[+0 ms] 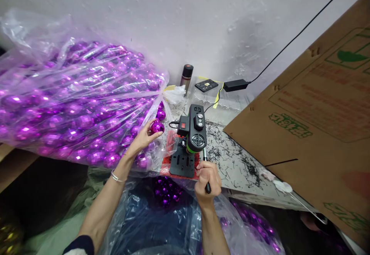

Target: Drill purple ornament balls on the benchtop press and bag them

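Note:
Between the fingers and thumb of my left hand [145, 136] is a shiny purple faceted ball [157, 126]. It is beside the opening of a large clear plastic bag [83, 104] full of such balls. My right hand [208, 178] is wrapped round the black-tipped lever [205, 154] of a small black bench drill press [197, 128]. The machine stands on a red mat [165, 166], with a slotted black base plate [182, 165] at the front and a box with a red switch on its left side.
Behind the machine are a dark bottle [187, 76], a phone-like black item [206, 85] and a power adapter [237, 85] with its cable. Black shavings litter the table [225, 162]. A big cardboard box [312, 124] leans at right. More purple balls [167, 191] lie in plastic below.

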`<state>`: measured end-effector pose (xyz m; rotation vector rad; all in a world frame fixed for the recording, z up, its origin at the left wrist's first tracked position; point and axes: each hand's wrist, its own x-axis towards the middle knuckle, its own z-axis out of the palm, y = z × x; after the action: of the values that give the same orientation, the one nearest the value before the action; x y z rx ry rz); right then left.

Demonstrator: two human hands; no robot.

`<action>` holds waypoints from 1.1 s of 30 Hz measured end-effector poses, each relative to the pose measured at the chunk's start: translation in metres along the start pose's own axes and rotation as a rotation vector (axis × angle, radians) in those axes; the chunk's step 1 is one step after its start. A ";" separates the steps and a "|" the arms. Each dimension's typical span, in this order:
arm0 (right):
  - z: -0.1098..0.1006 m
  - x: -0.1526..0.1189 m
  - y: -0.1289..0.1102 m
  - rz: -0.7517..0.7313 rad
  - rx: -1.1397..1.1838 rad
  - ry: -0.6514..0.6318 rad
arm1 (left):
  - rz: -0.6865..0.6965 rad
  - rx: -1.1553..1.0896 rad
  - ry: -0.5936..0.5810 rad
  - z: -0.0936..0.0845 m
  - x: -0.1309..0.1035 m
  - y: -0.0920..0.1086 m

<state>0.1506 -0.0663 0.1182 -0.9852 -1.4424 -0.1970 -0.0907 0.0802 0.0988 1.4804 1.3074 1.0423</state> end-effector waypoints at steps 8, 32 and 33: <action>-0.001 0.022 -0.011 0.026 0.005 0.047 | -0.331 -0.811 -0.180 0.014 -0.061 0.027; -0.003 0.026 -0.016 0.003 -0.066 0.025 | 0.462 0.403 -0.165 0.093 -0.077 -0.029; -0.003 0.026 -0.016 0.002 -0.067 0.022 | 0.468 0.414 -0.174 0.093 -0.078 -0.029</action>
<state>0.1472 -0.0664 0.1484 -1.0355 -1.4221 -0.2553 -0.0160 -0.0028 0.0433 2.2148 1.1190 0.9298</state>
